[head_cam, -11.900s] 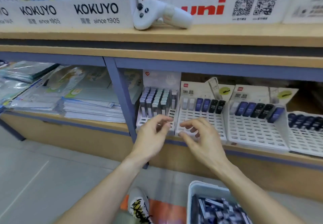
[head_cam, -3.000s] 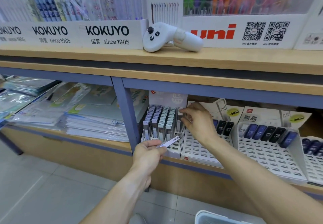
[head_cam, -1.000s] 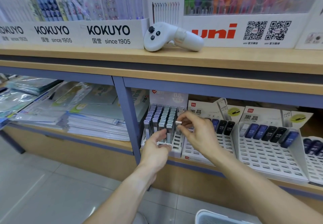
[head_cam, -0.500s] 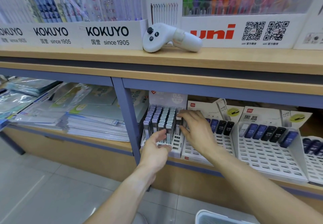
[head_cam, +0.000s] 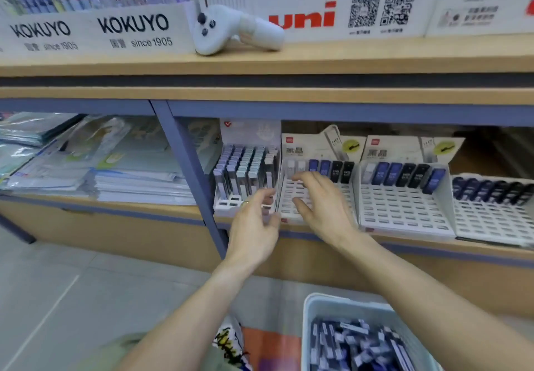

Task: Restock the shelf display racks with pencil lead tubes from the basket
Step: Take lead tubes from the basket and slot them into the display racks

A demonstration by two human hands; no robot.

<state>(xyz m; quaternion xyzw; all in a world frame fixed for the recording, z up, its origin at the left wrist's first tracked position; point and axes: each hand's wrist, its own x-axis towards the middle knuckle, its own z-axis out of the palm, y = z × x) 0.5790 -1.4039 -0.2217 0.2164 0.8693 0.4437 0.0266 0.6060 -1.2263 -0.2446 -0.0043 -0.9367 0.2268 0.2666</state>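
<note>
Head view looks down at two bare forearms reaching toward the lower shelf (head_cam: pixel 260 220). Left hand (head_cam: pixel 255 226) hangs in front of the leftmost display rack (head_cam: pixel 245 179), fingers loosely spread and holding nothing; a ring shows on one finger. Right hand (head_cam: pixel 320 205) hovers just beside it, over the near edge of the second rack (head_cam: pixel 318 197), fingers relaxed and slightly curved, also holding nothing. The two hands are close together but apart.

That leftmost rack is nearly full of upright grey and pale pencil lead tubes (head_cam: pixel 245 168), standing in rows just beyond the left hand's fingertips; a few slots along its front row are bare. The second rack carries only a back row of white, blue and black tubes, just above the right hand's fingertips, with white slotted rows below them. A third rack (head_cam: pixel 404 205) to the right has a similar single back row, and a fourth rack (head_cam: pixel 494 211) at the right edge holds dark tubes.

Below the right forearm, at the bottom of the picture, sits a pale basket (head_cam: pixel 312 327) on the floor, filled with a loose heap of blue and white lead tubes, well apart from both hands.

On the upper shelf lies a white controller (head_cam: pixel 237 30), in front of the KOKUYO and uni display boxes. Stacks of plastic-wrapped paper goods (head_cam: pixel 86 165) fill the left bay.
</note>
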